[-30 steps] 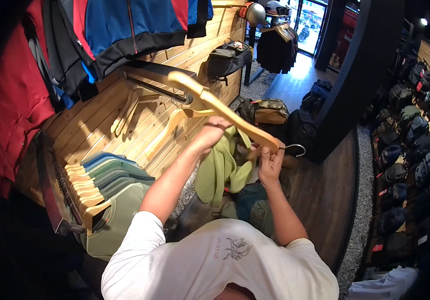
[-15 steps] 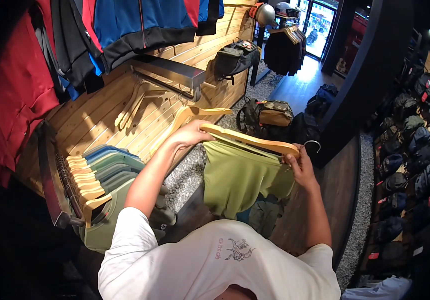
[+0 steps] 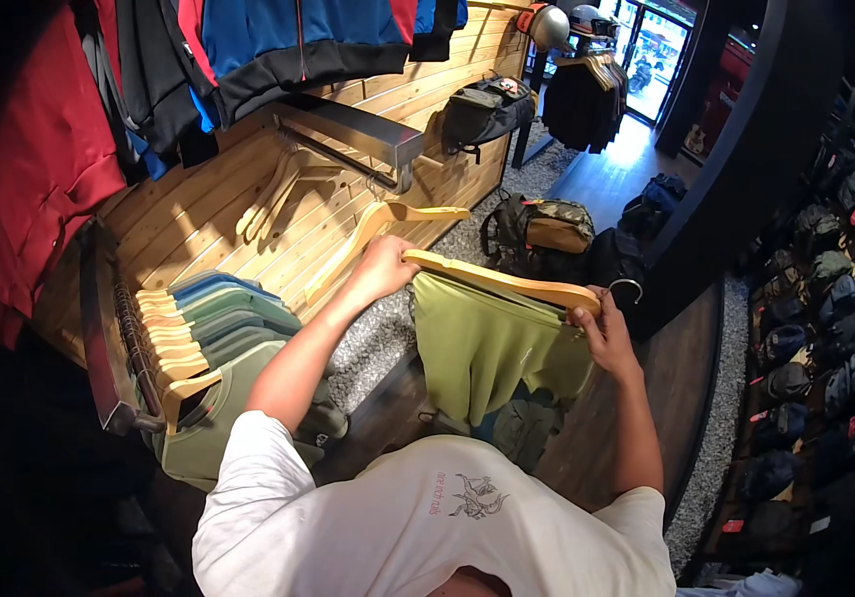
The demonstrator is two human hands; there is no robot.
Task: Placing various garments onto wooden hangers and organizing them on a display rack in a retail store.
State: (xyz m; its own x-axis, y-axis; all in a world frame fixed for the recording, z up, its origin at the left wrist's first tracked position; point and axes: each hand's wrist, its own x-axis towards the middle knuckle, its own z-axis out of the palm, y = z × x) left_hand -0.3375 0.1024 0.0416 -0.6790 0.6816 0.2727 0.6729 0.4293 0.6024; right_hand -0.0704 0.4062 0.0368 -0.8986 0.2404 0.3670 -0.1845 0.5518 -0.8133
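My left hand (image 3: 384, 267) is closed on the left end of a light wooden hanger (image 3: 502, 279). My right hand (image 3: 606, 333) grips the other end, fingers and thumb wrapped round it, with the metal hook (image 3: 625, 290) just beyond. An olive-green garment (image 3: 487, 343) hangs from the hanger between both hands; its lower part is partly hidden by my shirt. Behind my left hand, a bare wooden hanger (image 3: 373, 219) hangs from a metal wall bracket (image 3: 353, 134).
Left of me, a rail holds several shirts (image 3: 233, 333) on wooden hangers. Red and blue jackets (image 3: 298, 40) hang above. Backpacks (image 3: 547, 227) sit on the floor ahead, beside a dark pillar (image 3: 716, 189). A wall display of bags (image 3: 805, 378) lines the right.
The surroundings have shifted slightly right in view. Both hands keep their hold on the hanger, and the green garment has swung or sagged a little.
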